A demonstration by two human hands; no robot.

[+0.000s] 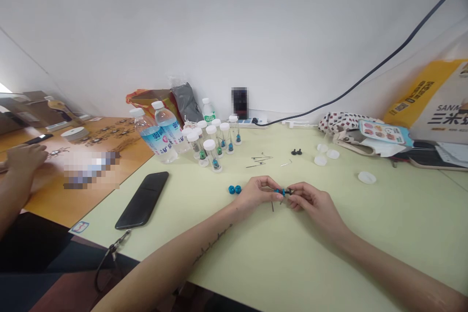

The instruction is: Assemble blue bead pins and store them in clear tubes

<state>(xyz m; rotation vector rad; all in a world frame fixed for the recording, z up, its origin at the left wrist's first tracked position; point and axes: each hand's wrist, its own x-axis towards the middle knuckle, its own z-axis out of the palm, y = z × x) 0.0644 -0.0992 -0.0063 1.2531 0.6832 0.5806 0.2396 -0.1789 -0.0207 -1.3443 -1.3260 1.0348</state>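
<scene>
Hands: your left hand (256,192) and your right hand (315,203) meet low in the middle of the view; both are narrowly pinched, holding one small piece between them;
Held piece: a small blue-and-black piece (283,192) sits at your fingertips, too small to make out its parts; this close, two-handed pinch suits it, and keeping it above the pale green tabletop (383,234) keeps it easy to find if it slips;
Within reach: two blue beads (234,189) lie just beyond your left hand; a thin metal pin (272,206) sits just below your hands; more metal pins (261,159) and two small black parts (296,151) lie farther ahead; round white caps (366,177) lie to your right;
Farther ahead: capped clear vials (212,153) with blue or green parts inside stand beside two water bottles (153,131);
To your left: a black phone (142,200) lies on the tabletop; another person's hand (25,158) rests on a wooden table (131,156) beyond it;
</scene>
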